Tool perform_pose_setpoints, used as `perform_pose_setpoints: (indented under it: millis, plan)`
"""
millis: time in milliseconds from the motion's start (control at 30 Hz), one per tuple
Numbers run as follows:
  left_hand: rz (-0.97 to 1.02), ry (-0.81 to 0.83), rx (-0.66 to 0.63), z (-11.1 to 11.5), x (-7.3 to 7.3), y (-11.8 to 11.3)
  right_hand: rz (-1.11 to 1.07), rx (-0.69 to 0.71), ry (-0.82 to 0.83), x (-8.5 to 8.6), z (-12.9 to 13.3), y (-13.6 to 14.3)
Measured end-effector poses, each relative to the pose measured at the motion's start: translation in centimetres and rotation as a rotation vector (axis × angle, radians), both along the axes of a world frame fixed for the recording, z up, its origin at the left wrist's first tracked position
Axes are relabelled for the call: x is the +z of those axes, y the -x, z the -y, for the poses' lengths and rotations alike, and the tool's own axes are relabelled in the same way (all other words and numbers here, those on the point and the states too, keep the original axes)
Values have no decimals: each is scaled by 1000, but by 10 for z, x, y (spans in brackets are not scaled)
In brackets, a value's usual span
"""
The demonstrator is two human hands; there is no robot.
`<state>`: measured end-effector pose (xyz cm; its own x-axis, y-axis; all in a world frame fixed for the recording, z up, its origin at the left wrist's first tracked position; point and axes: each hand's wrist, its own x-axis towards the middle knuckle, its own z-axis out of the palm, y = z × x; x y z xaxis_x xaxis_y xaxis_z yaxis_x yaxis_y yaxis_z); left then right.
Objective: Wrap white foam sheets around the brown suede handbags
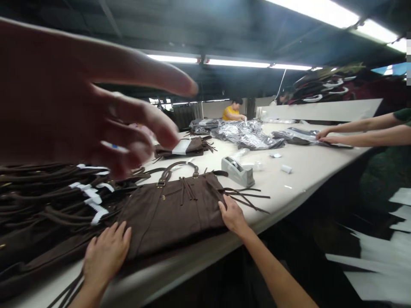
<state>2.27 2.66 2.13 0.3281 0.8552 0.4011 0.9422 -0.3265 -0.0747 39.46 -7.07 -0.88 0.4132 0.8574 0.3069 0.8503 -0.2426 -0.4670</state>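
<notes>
A dark brown handbag (180,209) lies on its back at the near edge of the white-covered table, its handles pointing away from me. My left hand (107,252) rests with fingers stretched out at the bag's lower left corner. At the right side of the bag, my right hand (233,216) touches the edge with thumb and fingers apart. Thin brown straps (248,196) trail from that side. A large blurred hand (105,98) wearing a ring hovers close to the camera at upper left; it belongs to another person.
Brown bags with white paper pieces (91,196) crowd the left. A grey tape dispenser (238,171) stands beyond the bag, near a small white roll (286,169). Plastic-wrapped goods (240,132) lie farther back. A co-worker's hands (324,136) touch a wrapped item at right; a person in yellow (231,112) works behind.
</notes>
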Motion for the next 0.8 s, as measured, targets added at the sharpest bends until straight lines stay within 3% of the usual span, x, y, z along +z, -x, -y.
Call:
perform_pose_setpoints:
  millis: [100,167,300,400,467,533,600,700,800]
  plan:
    - [-29,-15,58,11,0,-6,-146,56,-81,9,-17,-7]
    - [-42,-49,15,18,-4,-4,-225,88,-158,13,-26,-12]
    - [79,-151,-363,30,0,-24,-658,184,-320,13,-36,-25]
    - [121,-155,-634,36,15,-69,-1040,227,-465,10,-33,-32]
    - [66,-149,-720,36,25,-100,-1099,237,-524,9,-22,-36]
    - [-12,-125,-766,30,32,-121,-993,269,-535,13,-6,-37]
    - [-95,-75,-783,23,36,-132,-751,338,-512,21,11,-38]
    - [-176,-15,-771,14,41,-131,-231,469,-423,43,26,-39]
    - [-222,-2,-803,11,43,-122,243,559,-339,67,22,-34]
